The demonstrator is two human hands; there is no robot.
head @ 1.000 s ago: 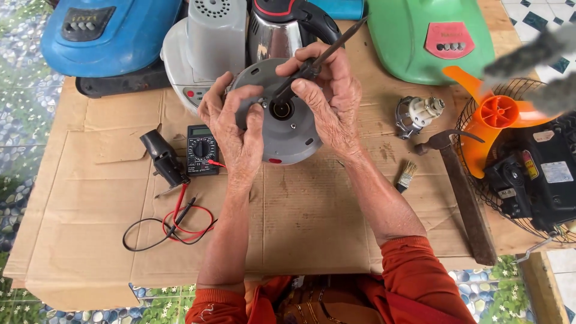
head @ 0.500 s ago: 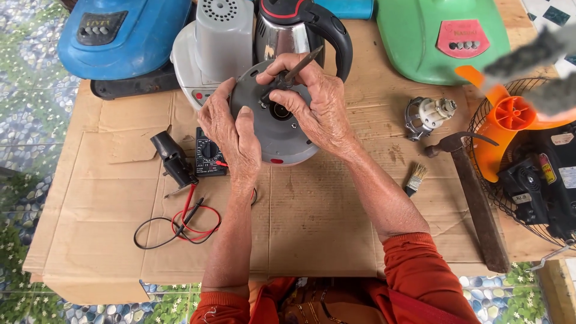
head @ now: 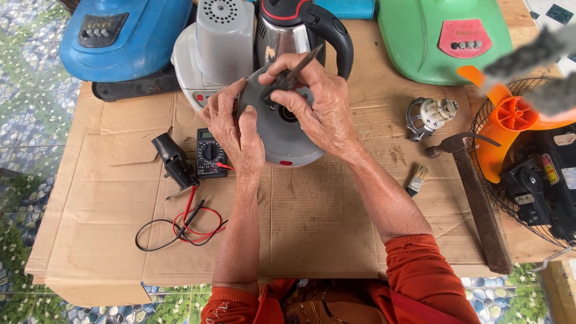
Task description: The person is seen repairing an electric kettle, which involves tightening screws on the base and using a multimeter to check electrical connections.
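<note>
A round grey kettle base (head: 281, 137) is held tilted above the cardboard sheet (head: 324, 210). My left hand (head: 235, 127) grips its left rim, thumb on the face. My right hand (head: 315, 107) rests over its upper right and pinches a dark slim tool (head: 297, 72), whose tip meets the base near its central socket. A steel kettle with a black handle (head: 300, 30) stands just behind.
A small black multimeter (head: 211, 153) with red and black leads (head: 183, 225) lies left. A hammer (head: 474, 192), small brush (head: 416, 179), motor part (head: 433, 114) and an orange fan in a wire guard (head: 510, 120) sit right. Blue, grey and green appliance housings line the back.
The view has shifted slightly. My right hand has turned the tool steeper over the base's centre; my left hand keeps its grip on the rim.
</note>
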